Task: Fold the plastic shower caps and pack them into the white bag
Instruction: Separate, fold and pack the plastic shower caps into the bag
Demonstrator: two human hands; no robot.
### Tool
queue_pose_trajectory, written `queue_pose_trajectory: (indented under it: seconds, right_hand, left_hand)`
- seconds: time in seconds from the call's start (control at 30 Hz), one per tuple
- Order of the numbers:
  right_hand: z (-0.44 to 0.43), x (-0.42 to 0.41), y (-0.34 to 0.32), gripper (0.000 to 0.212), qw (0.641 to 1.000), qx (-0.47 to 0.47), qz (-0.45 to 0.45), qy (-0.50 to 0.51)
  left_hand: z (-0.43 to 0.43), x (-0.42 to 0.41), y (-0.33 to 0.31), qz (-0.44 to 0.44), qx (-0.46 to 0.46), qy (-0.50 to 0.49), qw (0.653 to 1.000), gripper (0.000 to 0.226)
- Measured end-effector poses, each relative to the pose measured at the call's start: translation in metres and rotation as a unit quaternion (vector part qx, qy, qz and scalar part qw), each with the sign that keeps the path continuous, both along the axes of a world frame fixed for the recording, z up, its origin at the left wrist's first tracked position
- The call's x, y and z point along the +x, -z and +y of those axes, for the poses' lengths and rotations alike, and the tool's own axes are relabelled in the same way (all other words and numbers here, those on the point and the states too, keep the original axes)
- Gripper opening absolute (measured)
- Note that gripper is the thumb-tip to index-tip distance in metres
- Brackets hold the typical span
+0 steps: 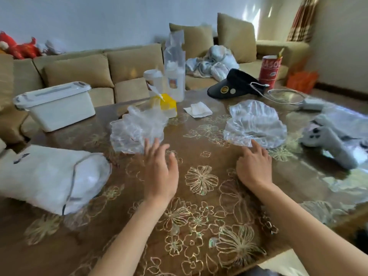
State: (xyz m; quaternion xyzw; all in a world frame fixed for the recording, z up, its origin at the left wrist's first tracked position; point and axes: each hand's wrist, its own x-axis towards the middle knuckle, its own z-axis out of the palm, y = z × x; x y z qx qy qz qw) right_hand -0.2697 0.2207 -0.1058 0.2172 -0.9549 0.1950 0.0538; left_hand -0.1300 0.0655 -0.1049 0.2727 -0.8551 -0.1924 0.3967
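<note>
Two clear plastic shower caps lie on the brown flowered table [201, 196]. The left shower cap [137, 130] is crumpled, and my left hand [161, 168] hovers open just in front of it, fingers spread and reaching its near edge. The right shower cap [256, 122] lies spread out; my right hand [254, 166] is open with a fingertip touching its near rim. The white bag [47, 176] lies on its side at the left, its open mouth facing the middle of the table, with something white inside.
A white lidded plastic box [55, 104] stands at the back left. A yellow box [168, 105], clear bottles [175, 76], a tissue [198, 110], a black visor [235, 84], a red tin [269, 68] and grey cloth [330, 140] crowd the far side. A sofa runs behind.
</note>
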Motion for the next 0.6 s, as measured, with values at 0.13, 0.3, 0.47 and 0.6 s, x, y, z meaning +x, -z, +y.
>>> queue_pose_trajectory:
  seconds: [0.13,0.3,0.47,0.6]
  right_hand:
    - [0.007,-0.031,0.004,0.043,0.998,0.045,0.003,-0.032]
    - [-0.007,-0.048,0.005,0.049,0.994,0.108,0.009,-0.029]
    - [-0.022,-0.032,-0.014,0.031,0.998,-0.034,-0.02,0.045]
    - [-0.036,0.014,-0.029,0.019,0.948,-0.259,-0.184,-0.009]
  left_hand:
    - [0.011,-0.035,0.02,-0.041,0.049,0.123,0.99,0.025]
    - [0.006,-0.026,0.011,-0.017,0.12,0.148,0.982,0.019]
    - [0.004,-0.027,0.007,0.014,0.251,0.147,0.957,0.016]
    - [-0.017,-0.028,-0.008,0.088,0.48,0.197,0.85,0.019]
